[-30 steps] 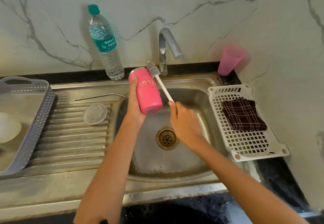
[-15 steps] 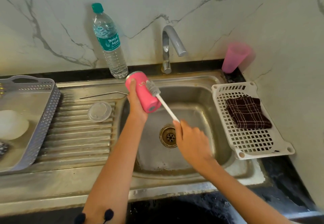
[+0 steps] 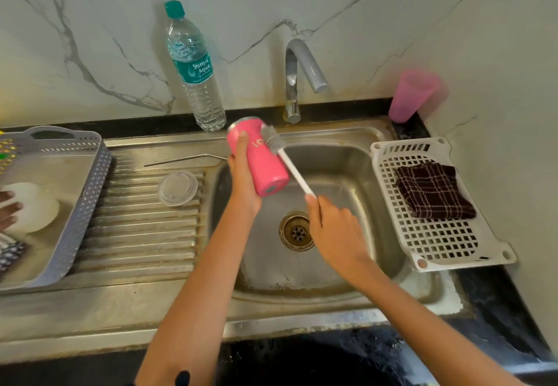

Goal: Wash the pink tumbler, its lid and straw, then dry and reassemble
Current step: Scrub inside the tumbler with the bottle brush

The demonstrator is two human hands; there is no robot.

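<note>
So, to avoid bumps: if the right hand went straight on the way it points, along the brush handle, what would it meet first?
Probably the pink tumbler, held tilted by the left hand; the brush head lies against its side.

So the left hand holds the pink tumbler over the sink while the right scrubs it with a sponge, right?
Not a sponge: the head view shows the right hand holding a white-handled bottle brush against the pink tumbler, which the left hand holds over the sink.

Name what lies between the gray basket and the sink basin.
Head view: the clear lid lies on the ribbed drainboard there, with the metal straw just behind it.
</note>
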